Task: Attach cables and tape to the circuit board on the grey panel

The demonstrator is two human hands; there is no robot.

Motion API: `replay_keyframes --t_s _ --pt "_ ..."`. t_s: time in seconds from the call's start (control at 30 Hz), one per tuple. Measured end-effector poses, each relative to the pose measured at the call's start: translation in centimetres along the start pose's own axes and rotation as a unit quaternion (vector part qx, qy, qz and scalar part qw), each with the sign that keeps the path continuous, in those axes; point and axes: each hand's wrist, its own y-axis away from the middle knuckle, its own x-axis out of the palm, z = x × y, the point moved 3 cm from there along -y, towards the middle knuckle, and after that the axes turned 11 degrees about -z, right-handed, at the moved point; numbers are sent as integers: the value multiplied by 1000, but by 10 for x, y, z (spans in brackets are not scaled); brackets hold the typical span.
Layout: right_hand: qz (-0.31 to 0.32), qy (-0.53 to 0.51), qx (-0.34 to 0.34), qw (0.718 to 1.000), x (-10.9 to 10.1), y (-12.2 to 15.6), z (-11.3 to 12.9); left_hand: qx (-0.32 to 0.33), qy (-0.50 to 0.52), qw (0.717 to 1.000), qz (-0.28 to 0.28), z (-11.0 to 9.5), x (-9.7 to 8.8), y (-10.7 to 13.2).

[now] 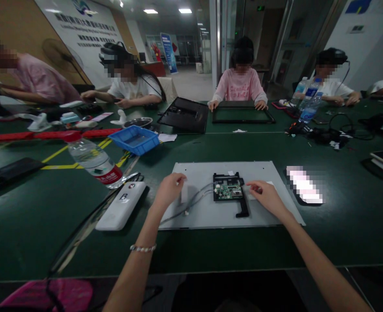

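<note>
A flat grey-white panel [198, 173] lies on the table in front of me. On it sits a black plastic bracket [242, 209] carrying a green circuit board [228, 190], from which grey cables [194, 199] run left. My left hand [170, 188] is over the panel's left part, thumb and fingers pinched together. Just right of the bracket is my right hand [266, 195], its fingers curled into a pinch. Pale patches show beside both hands' fingertips; whether either hand holds something thin, I cannot make out.
Left of the panel are a white power bank [121, 208], a tilted water bottle [95, 162] and a blue tray [134, 141]. A phone [305, 186] lies to the right. Across the table, a person holds a black frame [243, 121] beside a black back cover [186, 115].
</note>
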Motion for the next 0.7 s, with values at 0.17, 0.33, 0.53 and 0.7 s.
replay_keyframes --t_s 0.17,0.33,0.53,0.7 --pt "-47 11 20 999 -14 -2 -9 -37 -60 997 34 17 1 -14" --pt "52 -4 -3 999 -14 1 -6 -4 -97 994 -40 -17 11 -24" --pt "87 -24 5 996 -12 2 -5 188 -64 979 46 -106 57 -46" --pt "72 -37 33 996 -13 -1 -12 231 -77 967 79 -143 89 -55"
